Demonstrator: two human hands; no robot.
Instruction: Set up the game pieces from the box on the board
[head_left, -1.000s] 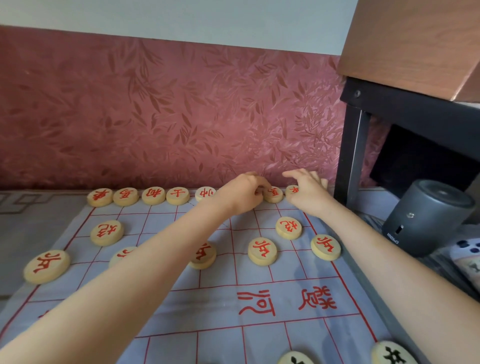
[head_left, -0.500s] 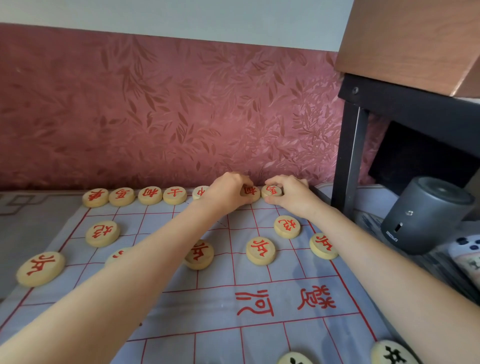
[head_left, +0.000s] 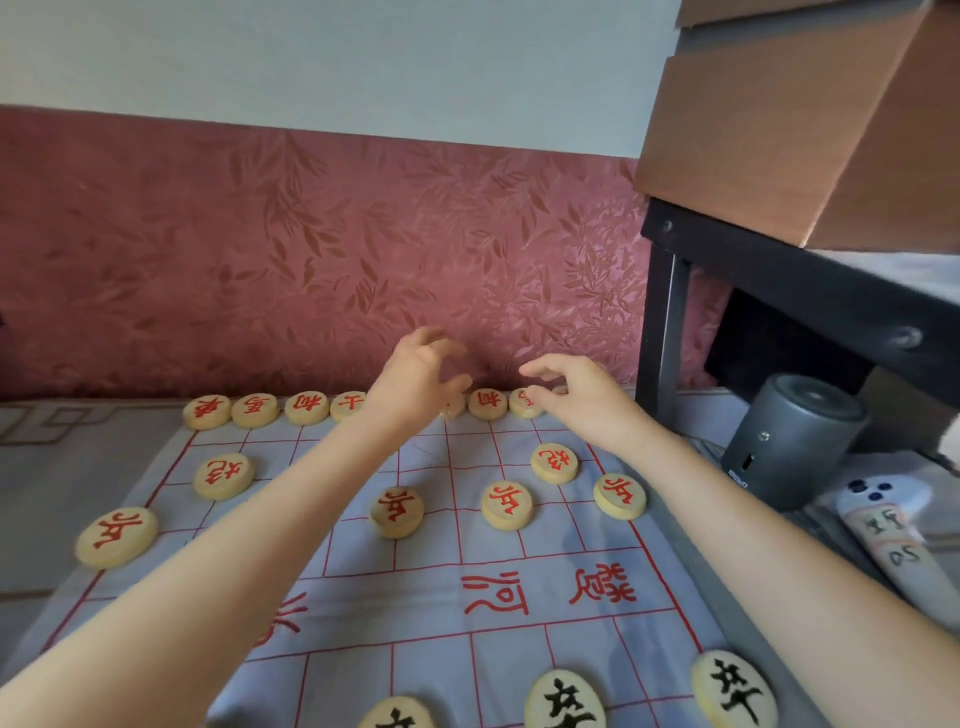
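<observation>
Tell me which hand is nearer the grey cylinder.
Right. The right hand hovers above the back-row pieces, left of the grey cylinder; the left hand is farther left.

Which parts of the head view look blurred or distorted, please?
Head view: the left hand has motion-blurred fingers, the right hand slightly; the red-marked pieces and board are sharp; wide-angle distortion leans the black table leg at right; light is soft, without glare.

Board centre (head_left: 415, 597) open — table leg (head_left: 662, 332) blocks right.
</observation>
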